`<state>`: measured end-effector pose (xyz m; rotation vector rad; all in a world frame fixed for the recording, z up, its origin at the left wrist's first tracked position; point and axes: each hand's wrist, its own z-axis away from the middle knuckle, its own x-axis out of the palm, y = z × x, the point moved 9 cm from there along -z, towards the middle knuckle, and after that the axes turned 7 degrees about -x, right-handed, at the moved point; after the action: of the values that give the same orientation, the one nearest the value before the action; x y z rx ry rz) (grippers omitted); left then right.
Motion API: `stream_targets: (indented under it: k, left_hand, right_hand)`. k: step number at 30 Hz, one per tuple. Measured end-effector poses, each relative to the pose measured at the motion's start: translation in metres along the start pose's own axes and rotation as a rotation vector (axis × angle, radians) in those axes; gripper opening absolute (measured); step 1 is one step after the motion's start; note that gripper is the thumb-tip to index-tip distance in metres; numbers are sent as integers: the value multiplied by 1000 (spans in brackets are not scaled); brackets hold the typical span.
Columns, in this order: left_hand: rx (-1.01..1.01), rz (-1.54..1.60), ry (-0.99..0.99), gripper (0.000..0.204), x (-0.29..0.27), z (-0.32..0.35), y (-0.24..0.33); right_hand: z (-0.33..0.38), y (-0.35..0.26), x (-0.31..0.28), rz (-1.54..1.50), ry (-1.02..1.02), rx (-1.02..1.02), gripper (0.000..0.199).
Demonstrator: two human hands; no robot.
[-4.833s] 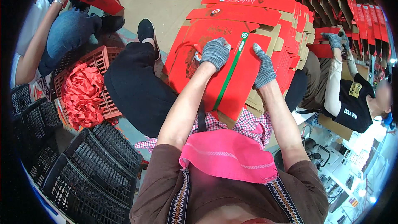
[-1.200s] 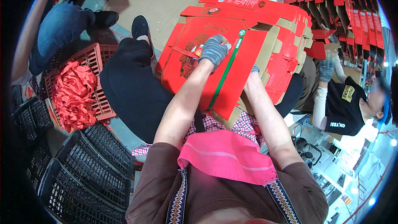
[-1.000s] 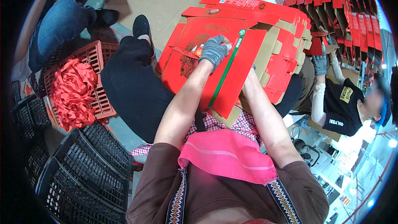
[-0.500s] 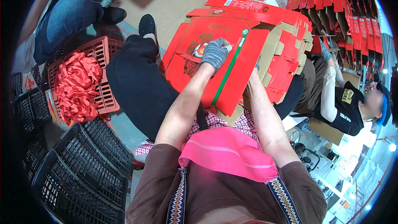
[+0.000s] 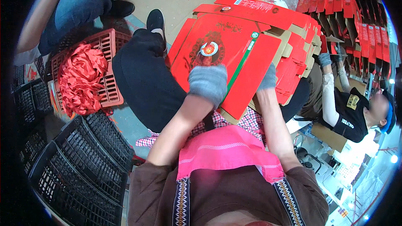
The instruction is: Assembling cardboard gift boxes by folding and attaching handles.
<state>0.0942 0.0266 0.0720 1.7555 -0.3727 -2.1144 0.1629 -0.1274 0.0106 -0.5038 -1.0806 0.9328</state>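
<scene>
A flattened red carton (image 5: 245, 65) with a green stripe and a dark printed emblem lies tilted across my lap. My left hand (image 5: 208, 83), in a grey knit glove, is closed over the carton's near left part, just below a round white-and-red patch (image 5: 209, 49). Its fingers are curled under, so what they hold is hidden. My right hand (image 5: 268, 77), also gloved, grips the carton's right flap from behind, and the flap covers most of its fingers. More flattened red cartons (image 5: 293, 62) are stacked beneath and to the right, their brown edges showing.
To my left, a red plastic crate (image 5: 109, 46) holds a heap of red ribbons (image 5: 81, 79). Black crates (image 5: 83, 163) stand nearer. A co-worker (image 5: 351, 104) sits at the right beside hanging rows of red cartons (image 5: 326, 1). Another person's leg (image 5: 81, 12) is at the upper left.
My left hand has moved from the round patch toward me, to the carton's near part, uncovering the patch. My right hand stays at the right flap, with more of its glove showing.
</scene>
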Motion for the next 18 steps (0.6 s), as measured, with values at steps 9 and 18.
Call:
stream_targets:
  k: [9,18]
  left_hand:
    - [-3,241,-34,7,-145,101,-63]
    - [156,1328,428,23,-153,100,-91]
  right_hand:
    - [63,21,-25,237,179,193,41]
    - [58,24,-24,220,169,194,35]
